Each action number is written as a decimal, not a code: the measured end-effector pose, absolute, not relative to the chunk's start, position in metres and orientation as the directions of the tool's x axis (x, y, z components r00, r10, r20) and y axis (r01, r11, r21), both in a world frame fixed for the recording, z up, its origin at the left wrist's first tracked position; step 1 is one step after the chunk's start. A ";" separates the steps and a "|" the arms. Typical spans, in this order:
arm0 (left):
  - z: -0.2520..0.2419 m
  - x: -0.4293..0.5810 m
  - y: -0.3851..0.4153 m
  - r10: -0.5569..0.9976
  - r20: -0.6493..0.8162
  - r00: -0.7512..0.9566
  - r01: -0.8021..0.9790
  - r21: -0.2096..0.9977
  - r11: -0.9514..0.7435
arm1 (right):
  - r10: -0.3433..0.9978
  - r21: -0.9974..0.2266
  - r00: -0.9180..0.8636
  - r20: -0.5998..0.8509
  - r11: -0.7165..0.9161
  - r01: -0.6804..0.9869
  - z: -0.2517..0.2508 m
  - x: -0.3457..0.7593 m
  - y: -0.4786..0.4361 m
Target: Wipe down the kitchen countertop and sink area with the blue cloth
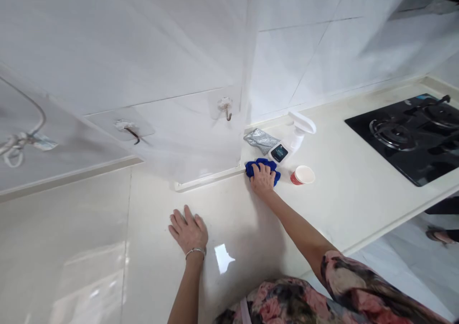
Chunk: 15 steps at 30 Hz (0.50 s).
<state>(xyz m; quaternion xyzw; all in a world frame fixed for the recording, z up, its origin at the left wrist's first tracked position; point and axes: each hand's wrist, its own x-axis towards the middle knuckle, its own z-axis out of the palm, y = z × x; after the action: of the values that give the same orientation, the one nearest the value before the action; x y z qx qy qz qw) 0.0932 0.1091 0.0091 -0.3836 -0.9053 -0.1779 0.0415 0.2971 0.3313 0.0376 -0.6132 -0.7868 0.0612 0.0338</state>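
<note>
My right hand (263, 179) is closed over a bunched blue cloth (272, 165), pressing it on the countertop by the wall corner. My left hand (189, 230) lies flat on the pale countertop (154, 257), fingers spread, with nothing in it. Just behind the cloth stands a white spray bottle (292, 142) with a dark label. A silver-grey cloth (261, 139) lies crumpled between that bottle and the wall. To the right of my right hand is a red and white paper cup (303, 175), upright.
A black gas hob (405, 139) is set into the counter at the right. Two hooks, a dark one (132, 133) and a metal one (226, 111), hang on the protruding wall. A white hose (36, 113) is at far left. Someone's foot (441, 236) shows on the floor.
</note>
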 end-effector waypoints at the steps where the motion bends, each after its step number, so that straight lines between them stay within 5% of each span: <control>1: 0.009 0.093 0.109 0.678 0.216 -0.703 0.709 0.291 0.642 | 0.977 -0.129 -0.210 -0.028 0.204 0.970 0.040 0.290 0.337; 15: 0.018 0.095 0.112 0.664 0.200 -0.721 0.690 0.300 0.659 | 0.824 -0.176 -0.566 -0.035 0.552 0.815 0.045 0.328 0.266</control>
<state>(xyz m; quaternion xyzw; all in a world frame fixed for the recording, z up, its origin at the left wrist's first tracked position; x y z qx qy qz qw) 0.0950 0.1124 0.0183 -0.3718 -0.9100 -0.1797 0.0364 0.3281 0.2660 0.0449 -0.4652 -0.8806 0.0864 0.0255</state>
